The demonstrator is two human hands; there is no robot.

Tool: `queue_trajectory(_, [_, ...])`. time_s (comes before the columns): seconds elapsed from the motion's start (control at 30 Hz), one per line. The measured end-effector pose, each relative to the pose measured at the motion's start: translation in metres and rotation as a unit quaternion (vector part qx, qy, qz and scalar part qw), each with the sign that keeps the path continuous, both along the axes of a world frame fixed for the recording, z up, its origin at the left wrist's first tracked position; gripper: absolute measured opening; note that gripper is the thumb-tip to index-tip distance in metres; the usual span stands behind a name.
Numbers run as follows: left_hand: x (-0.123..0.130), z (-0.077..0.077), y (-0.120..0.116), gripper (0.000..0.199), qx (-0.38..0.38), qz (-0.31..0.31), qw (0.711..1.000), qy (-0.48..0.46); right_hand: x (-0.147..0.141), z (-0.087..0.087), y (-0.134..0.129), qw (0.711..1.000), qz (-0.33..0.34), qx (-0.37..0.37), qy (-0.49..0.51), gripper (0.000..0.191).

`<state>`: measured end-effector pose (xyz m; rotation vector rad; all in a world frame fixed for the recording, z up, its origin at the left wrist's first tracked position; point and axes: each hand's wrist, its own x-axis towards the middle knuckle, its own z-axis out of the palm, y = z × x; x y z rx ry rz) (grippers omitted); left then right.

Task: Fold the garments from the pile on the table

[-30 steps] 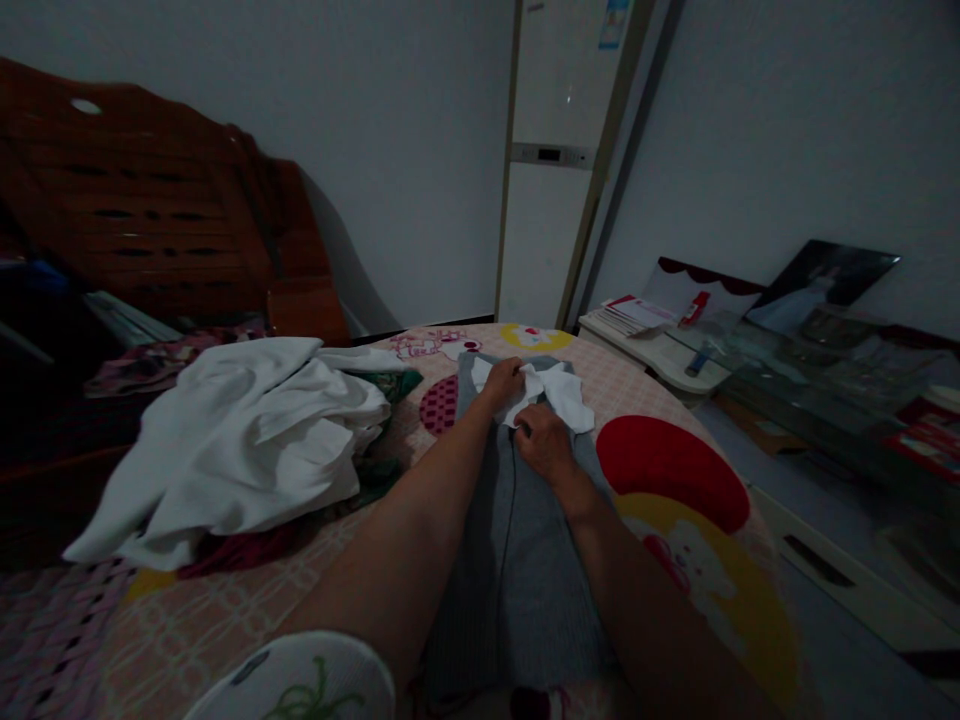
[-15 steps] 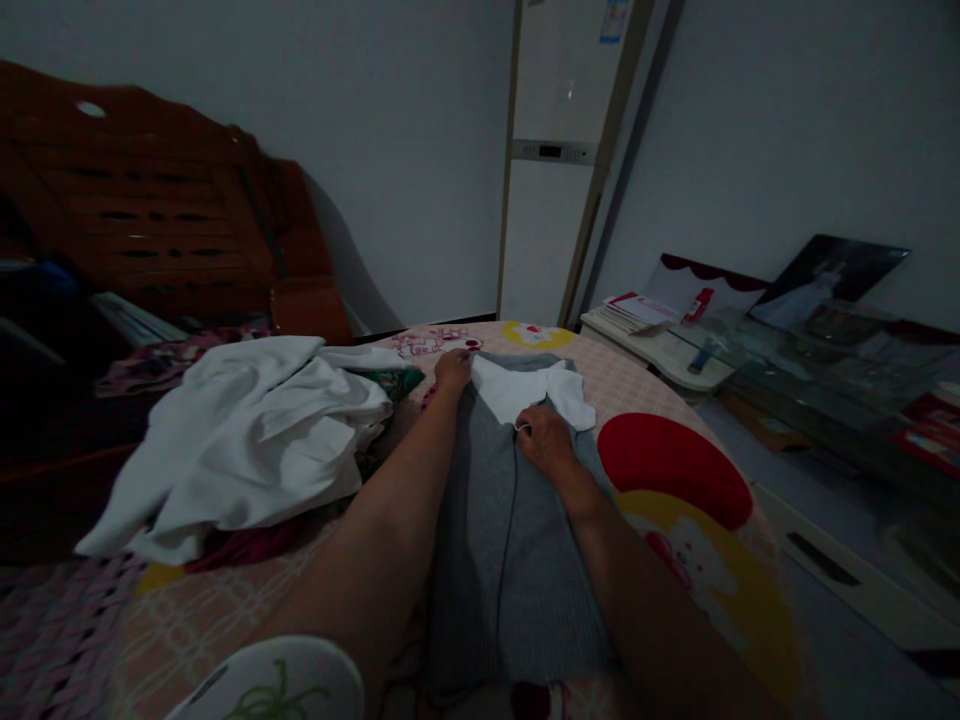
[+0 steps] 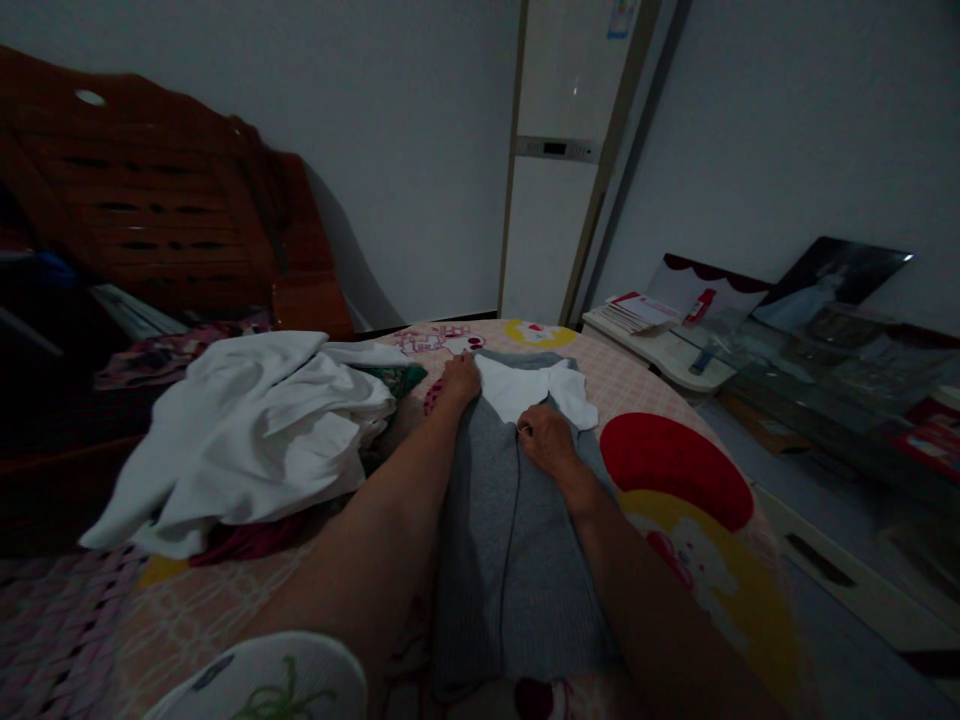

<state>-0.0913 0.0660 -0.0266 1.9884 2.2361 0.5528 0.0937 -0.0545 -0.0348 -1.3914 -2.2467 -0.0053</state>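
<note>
A grey knitted garment point(image 3: 480, 540) lies flat on the patterned tablecloth point(image 3: 675, 390), with a dark line running down its front. White cloth point(image 3: 517, 388) shows at its top, and a piece of it spreads out to the right. My left hand point(image 3: 463, 376) is closed on the garment's upper left edge, fingertips partly hidden. Near the lower point of the white cloth, my right hand point(image 3: 546, 436) pinches the top of the garment's front opening.
Left on the table is a heap of white clothes point(image 3: 255, 440) over green and dark red cloth. A wooden bench point(image 3: 165, 210) stands behind it. To the right are a glass shelf point(image 3: 810, 375), papers point(image 3: 634, 312) and a framed picture point(image 3: 829, 280).
My left hand has shifted slightly right and turned a little at the garment's upper left edge. My right hand keeps its pinch. The whole view has shifted slightly.
</note>
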Motion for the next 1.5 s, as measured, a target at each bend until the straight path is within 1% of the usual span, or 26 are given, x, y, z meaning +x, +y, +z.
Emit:
queue_trajectory(0.07, [0.006,0.004,-0.004,0.064,0.027,0.004,1.0,0.014,0.0,0.001,0.0,1.0,0.0,-0.005,-0.012,0.018])
queue_trajectory(0.1, [0.011,0.007,-0.006,0.064,0.049,-0.006,0.999,0.021,0.0,0.001,0.0,1.0,-0.001,-0.007,-0.016,0.018])
queue_trajectory(0.13, [0.016,0.009,-0.009,0.062,0.067,-0.033,0.997,0.029,0.0,0.001,0.0,1.0,-0.001,-0.009,-0.018,0.018])
queue_trajectory(0.2, [0.029,0.012,-0.018,0.055,0.079,-0.131,0.987,0.048,-0.001,0.001,0.0,1.0,-0.002,-0.01,-0.017,0.018])
queue_trajectory(0.27, [0.042,0.008,-0.029,0.051,0.054,-0.238,0.968,0.065,-0.002,0.0,-0.001,1.0,-0.005,-0.007,-0.01,0.018])
queue_trajectory(0.3, [0.048,0.005,-0.034,0.05,0.045,-0.271,0.959,0.076,-0.003,0.0,-0.001,1.0,-0.006,-0.005,-0.004,0.018])
queue_trajectory(0.37, [0.056,-0.003,-0.044,0.049,0.032,-0.296,0.951,0.088,-0.002,0.001,-0.001,1.0,-0.006,-0.001,0.017,0.019])
queue_trajectory(0.43, [0.06,-0.01,-0.051,0.048,0.032,-0.294,0.95,0.097,0.003,0.005,0.001,0.998,-0.016,0.008,0.058,0.019])
queue_trajectory(0.47, [0.06,-0.013,-0.053,0.047,0.035,-0.292,0.95,0.103,0.008,0.008,0.003,0.996,-0.035,0.018,0.086,0.02])
queue_trajectory(0.53, [0.06,-0.015,-0.054,0.047,0.038,-0.287,0.95,0.116,0.023,0.014,0.01,0.982,-0.107,0.045,0.147,0.025])
queue_trajectory(0.6, [0.06,-0.016,-0.054,0.047,0.029,-0.284,0.951,0.119,0.041,0.018,0.016,0.959,-0.201,0.068,0.19,0.031])
queue_trajectory(0.67, [0.061,-0.015,-0.055,0.049,0.012,-0.28,0.953,0.112,0.058,0.016,0.021,0.941,-0.274,0.061,0.189,0.034])
queue_trajectory(0.73, [0.063,-0.012,-0.057,0.051,-0.002,-0.277,0.955,0.105,0.068,0.009,0.023,0.932,-0.322,0.037,0.164,0.031])
queue_trajectory(0.8, [0.066,-0.008,-0.059,0.053,-0.016,-0.274,0.957,0.097,0.072,0.001,0.023,0.929,-0.344,0.012,0.139,0.033])
queue_trajectory(0.87, [0.071,-0.002,-0.06,0.055,-0.033,-0.27,0.958,0.089,0.071,-0.005,0.023,0.932,-0.339,-0.011,0.123,0.035])
queue_trajectory(0.9, [0.073,0.0,-0.06,0.056,-0.042,-0.267,0.959,0.085,0.071,-0.006,0.022,0.935,-0.331,-0.022,0.121,0.033])
queue_trajectory(1.0, [0.081,0.005,-0.057,0.053,-0.049,-0.249,0.965,0.071,0.07,-0.002,0.021,0.937,-0.314,-0.041,0.146,0.022])
queue_trajectory(1.07, [0.086,0.003,-0.056,0.051,-0.033,-0.228,0.971,0.068,0.072,0.002,0.021,0.927,-0.322,-0.037,0.189,0.021])
queue_trajectory(1.17, [0.09,-0.002,-0.055,0.054,-0.011,-0.207,0.976,0.069,0.078,0.004,0.024,0.896,-0.345,-0.012,0.279,0.023])
queue_trajectory(1.23, [0.091,-0.005,-0.055,0.056,-0.017,-0.207,0.976,0.06,0.081,0.002,0.028,0.865,-0.354,0.007,0.355,0.022])
queue_trajectory(1.3, [0.091,-0.006,-0.055,0.058,-0.032,-0.211,0.976,0.052,0.082,-0.003,0.032,0.824,-0.35,0.024,0.445,0.021])
queue_trajectory(1.37, [0.091,-0.006,-0.054,0.058,-0.048,-0.215,0.974,0.048,0.081,-0.007,0.036,0.774,-0.335,0.038,0.536,0.022])
queue_trajectory(1.43, [0.092,-0.005,-0.053,0.056,-0.056,-0.22,0.973,0.047,0.081,-0.009,0.038,0.728,-0.32,0.05,0.604,0.021])
queue_trajectory(1.47, [0.092,-0.004,-0.054,0.056,-0.057,-0.224,0.972,0.046,0.082,-0.009,0.038,0.715,-0.315,0.056,0.622,0.019])
queue_trajectory(1.5, [0.092,-0.003,-0.054,0.055,-0.059,-0.228,0.971,0.046,0.083,-0.008,0.038,0.709,-0.312,0.061,0.629,0.018])
